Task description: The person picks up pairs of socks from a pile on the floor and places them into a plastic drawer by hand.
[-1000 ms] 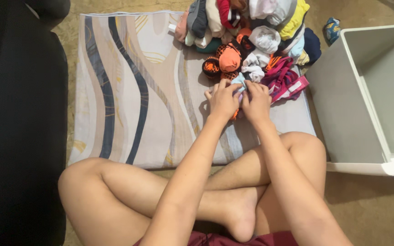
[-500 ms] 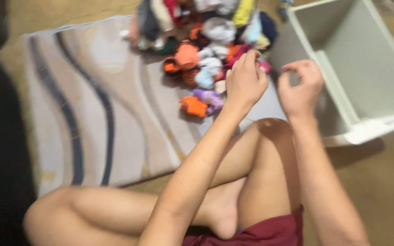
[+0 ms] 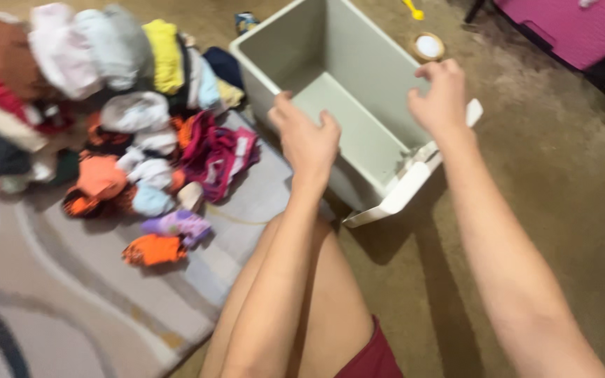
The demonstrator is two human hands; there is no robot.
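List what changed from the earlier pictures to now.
Both hands left the small clothes on the mat and went right to the white bin: the left hand is at its near wall, the right hand at its far rim, fingers open. The orange and purple bundle they handled was let go onto the mat. The clothes pile stayed put.

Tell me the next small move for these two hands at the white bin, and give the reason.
Probably close both hands on the rims of the empty white plastic bin. The left hand is open over the near rim, the right hand open at the far one, neither clearly gripping. The bin sits tilted beside the heap of small colourful clothes.
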